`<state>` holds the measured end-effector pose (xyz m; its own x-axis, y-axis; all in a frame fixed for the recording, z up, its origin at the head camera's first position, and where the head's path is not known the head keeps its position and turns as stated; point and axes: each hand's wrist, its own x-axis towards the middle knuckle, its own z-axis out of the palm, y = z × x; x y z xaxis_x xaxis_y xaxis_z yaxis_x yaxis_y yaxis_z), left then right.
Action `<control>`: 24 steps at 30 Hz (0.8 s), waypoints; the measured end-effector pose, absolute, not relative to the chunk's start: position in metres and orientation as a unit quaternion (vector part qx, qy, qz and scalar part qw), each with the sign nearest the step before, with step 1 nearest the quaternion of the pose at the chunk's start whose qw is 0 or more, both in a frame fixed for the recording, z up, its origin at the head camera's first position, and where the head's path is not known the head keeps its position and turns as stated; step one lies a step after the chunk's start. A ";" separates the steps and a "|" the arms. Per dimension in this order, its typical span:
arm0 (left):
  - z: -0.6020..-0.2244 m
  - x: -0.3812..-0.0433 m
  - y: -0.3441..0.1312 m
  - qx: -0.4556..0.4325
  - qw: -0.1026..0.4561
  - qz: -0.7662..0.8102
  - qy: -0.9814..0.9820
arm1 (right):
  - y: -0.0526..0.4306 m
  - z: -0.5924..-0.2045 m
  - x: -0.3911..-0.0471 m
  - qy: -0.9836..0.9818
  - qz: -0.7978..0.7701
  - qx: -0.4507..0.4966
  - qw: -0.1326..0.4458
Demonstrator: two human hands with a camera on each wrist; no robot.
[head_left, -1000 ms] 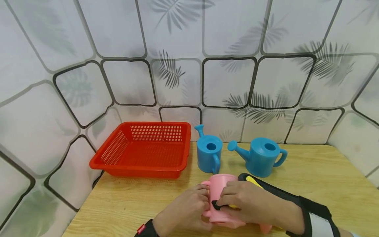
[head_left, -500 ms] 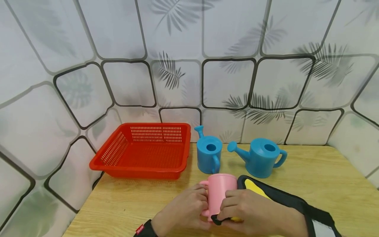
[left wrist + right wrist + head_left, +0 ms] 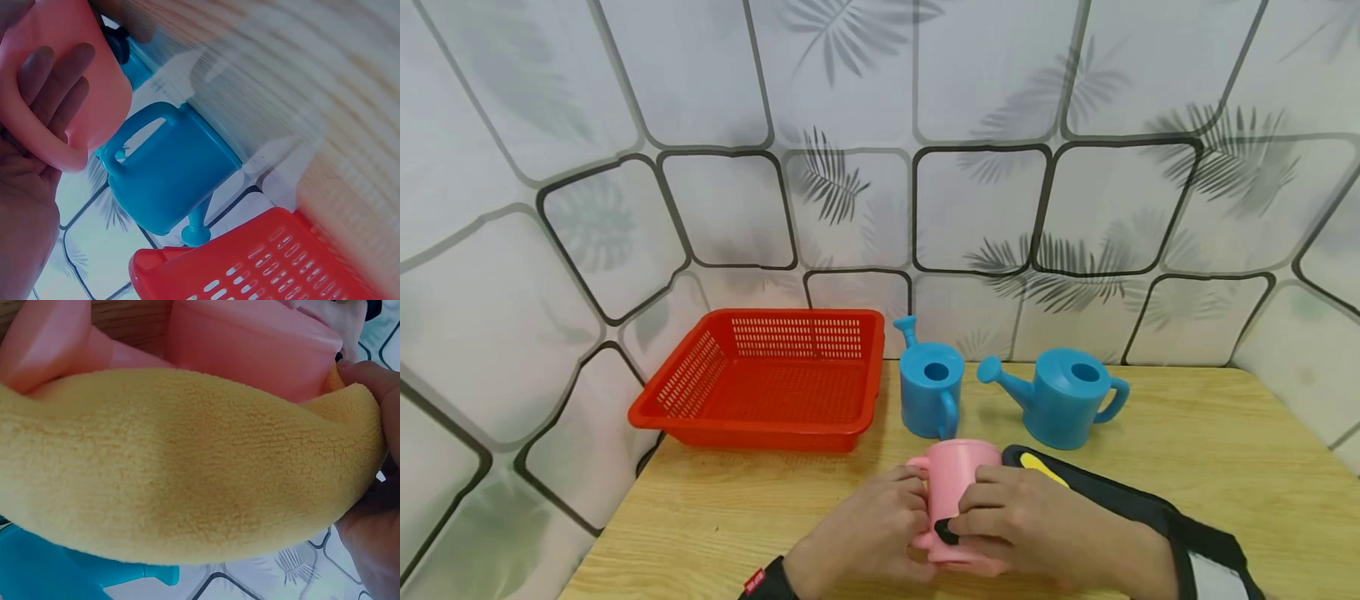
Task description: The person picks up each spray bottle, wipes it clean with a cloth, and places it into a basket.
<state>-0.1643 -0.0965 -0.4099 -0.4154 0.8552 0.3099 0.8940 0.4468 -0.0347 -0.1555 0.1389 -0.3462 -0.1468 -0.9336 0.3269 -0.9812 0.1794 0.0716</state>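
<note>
Can't pin this down as home or studio, but it's some kinda boxed-in nook: pale grey wall covering with leaf prints and rounded black-and-grey outlines around a light wood-grain tabletop.

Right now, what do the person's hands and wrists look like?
Left hand and right hand: no gloves. Left wrist: black wristband with small red tag, lettering too small to read. Right wrist: black strap with pale grey panel.
</note>
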 end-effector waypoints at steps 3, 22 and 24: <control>-0.409 -0.163 -0.095 -0.530 0.163 -0.059 -0.830 | 0.141 -0.345 -0.159 -0.763 0.056 0.624 0.161; -0.406 -0.153 -0.091 -0.535 0.142 -0.023 -0.832 | 0.149 -0.349 -0.181 -0.802 0.167 0.526 0.229; -0.406 -0.153 -0.091 -0.536 0.137 -0.026 -0.833 | 0.149 -0.350 -0.183 -0.801 0.166 0.524 0.237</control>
<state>-0.1533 -0.0908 -0.4060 -0.3884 0.8854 0.2554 0.8995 0.4245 -0.1036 -0.1827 0.1488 -0.3499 -0.3397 -0.7606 0.5533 -0.9177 0.3969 -0.0180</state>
